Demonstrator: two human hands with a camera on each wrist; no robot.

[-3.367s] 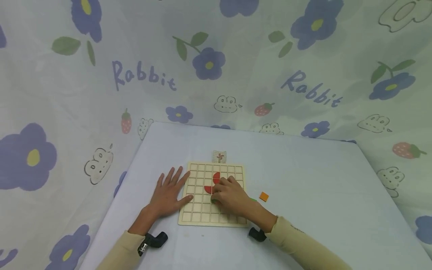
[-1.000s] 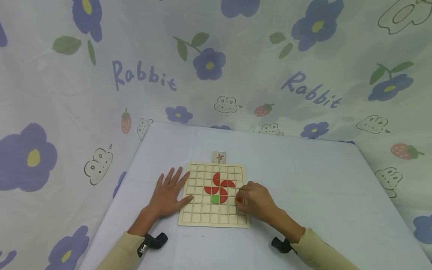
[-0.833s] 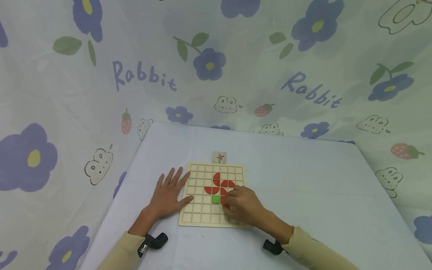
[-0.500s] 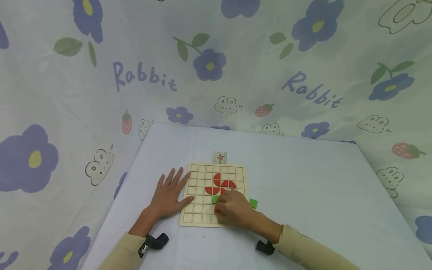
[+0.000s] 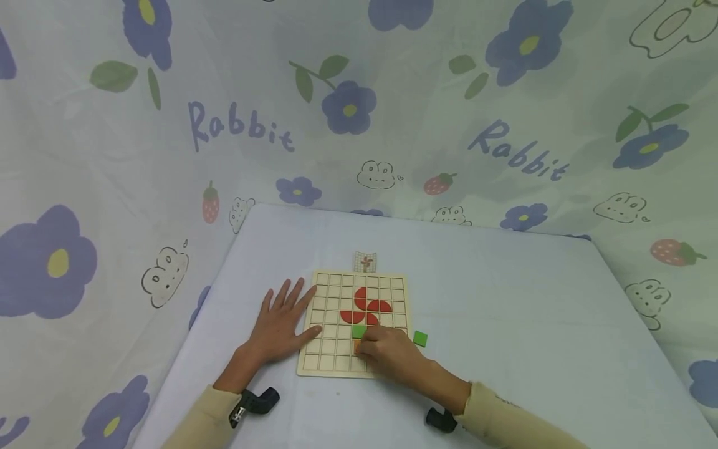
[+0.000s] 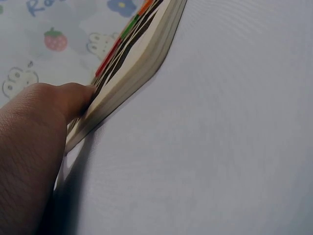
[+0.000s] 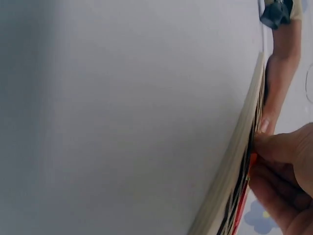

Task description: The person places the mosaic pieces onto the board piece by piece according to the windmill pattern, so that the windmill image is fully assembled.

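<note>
A pale wooden grid board (image 5: 328,362) lies on the white table. My left hand (image 5: 278,327) rests with spread fingers on its left edge; the left wrist view shows the thumb (image 6: 76,98) against the rim. Red half-round pieces (image 5: 352,317) form a pinwheel on the grid, one partly hidden by my right hand (image 5: 392,355). Just below the pinwheel sits a green square tile (image 5: 358,332). Under that, my right thumb and fingers pinch an orange square tile (image 5: 357,347) at a grid cell; the right wrist view shows its orange edge (image 7: 253,159) between them.
Another green square tile (image 5: 421,338) lies on the table beside the board's right edge. A small card (image 5: 366,262) with a pinwheel picture stands behind the board. A patterned cloth (image 5: 314,75) hangs behind the table (image 5: 533,324).
The orange tile, earlier on the table right of the board, has been carried by my right hand leftward to the cell below the placed green tile. My left hand has stayed put.
</note>
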